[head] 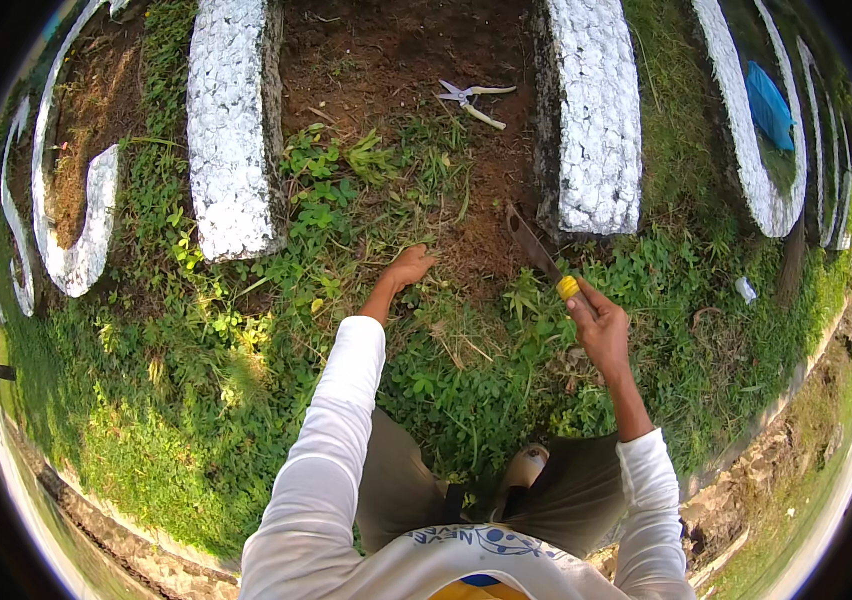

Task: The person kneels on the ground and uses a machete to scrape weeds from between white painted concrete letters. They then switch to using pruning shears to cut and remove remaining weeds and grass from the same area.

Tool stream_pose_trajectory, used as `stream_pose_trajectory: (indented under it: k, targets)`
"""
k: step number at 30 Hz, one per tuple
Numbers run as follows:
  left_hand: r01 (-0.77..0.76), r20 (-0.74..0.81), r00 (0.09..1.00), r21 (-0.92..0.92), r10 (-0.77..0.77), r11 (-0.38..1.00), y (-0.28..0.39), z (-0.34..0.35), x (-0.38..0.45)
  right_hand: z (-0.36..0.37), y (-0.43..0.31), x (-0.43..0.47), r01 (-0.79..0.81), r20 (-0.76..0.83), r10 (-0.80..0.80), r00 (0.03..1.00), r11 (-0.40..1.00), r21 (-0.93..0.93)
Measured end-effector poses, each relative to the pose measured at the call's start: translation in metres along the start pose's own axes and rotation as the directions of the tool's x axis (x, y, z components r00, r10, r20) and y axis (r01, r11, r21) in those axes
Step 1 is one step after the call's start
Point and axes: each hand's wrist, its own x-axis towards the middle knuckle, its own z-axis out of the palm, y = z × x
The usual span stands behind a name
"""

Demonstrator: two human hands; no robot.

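Observation:
My right hand [601,324] is closed around the handle of a long knife [532,244], which has a yellow band where blade meets handle. The blade points up and left over bare brown soil, beside the right white block. My left hand [411,264] is low among cut grass and weeds [388,225] at the soil's edge; its fingers are bent downward, and whether they grip any stems cannot be told. Pruning shears [473,103] with pale handles lie with blades apart on the soil farther off, between the two white blocks.
Rough white-painted blocks stand left [229,135] and right [597,120] of the soil. Curved white shapes [763,180] rise farther out, one with a blue plastic bag [769,107] in it. Low green plants surround my feet. A stone edge [726,495] runs behind me.

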Motion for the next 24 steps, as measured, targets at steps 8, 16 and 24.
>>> stream_pose_trajectory:
  k: [8,16,24]
  targets:
    - [-0.034,0.063,0.997,-0.109,0.041,0.994,-0.012,-0.009,0.001,0.049,0.014,-0.075,-0.390,0.111,0.380,0.918,0.821,0.417]
    - [-0.038,0.062,0.997,-0.225,0.053,0.974,-0.023,-0.013,-0.001,0.052,0.019,-0.094,-0.264,0.133,0.228,0.965,0.846,0.463]
    - [-0.088,0.037,0.994,-0.337,0.107,0.937,-0.036,-0.008,0.004,0.090,0.046,-0.074,-0.362,0.128,0.345,0.930,0.789,0.498]
